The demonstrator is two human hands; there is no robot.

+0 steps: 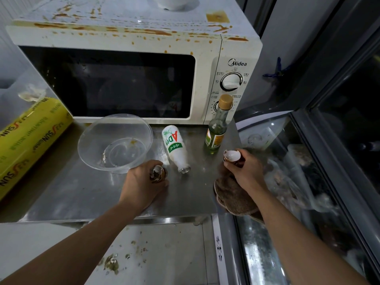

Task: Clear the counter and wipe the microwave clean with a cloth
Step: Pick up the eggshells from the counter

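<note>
So far only the clearing seems under way: the left hand (144,182) is curled round a broken eggshell (158,173) low over the counter (82,194), and the right hand (244,167) pinches another eggshell half (232,155) just above the brown cloth (232,196), which lies bunched at the counter's right edge beneath that wrist. Between the hands a white drink bottle (174,148) lies on its side; just beyond the right hand a green glass bottle (217,128) stands upright, and left of the white one sits a clear plastic bowl (115,140). A yellow cling-film box (30,138) rests at the far left. All of that is still to be removed, by my reading. The microwave (131,64) behind is untouched, with orange-brown splashes along its top and door frame, so the wiping has not begun. Shell crumbs lie on the floor (144,254) below
</note>
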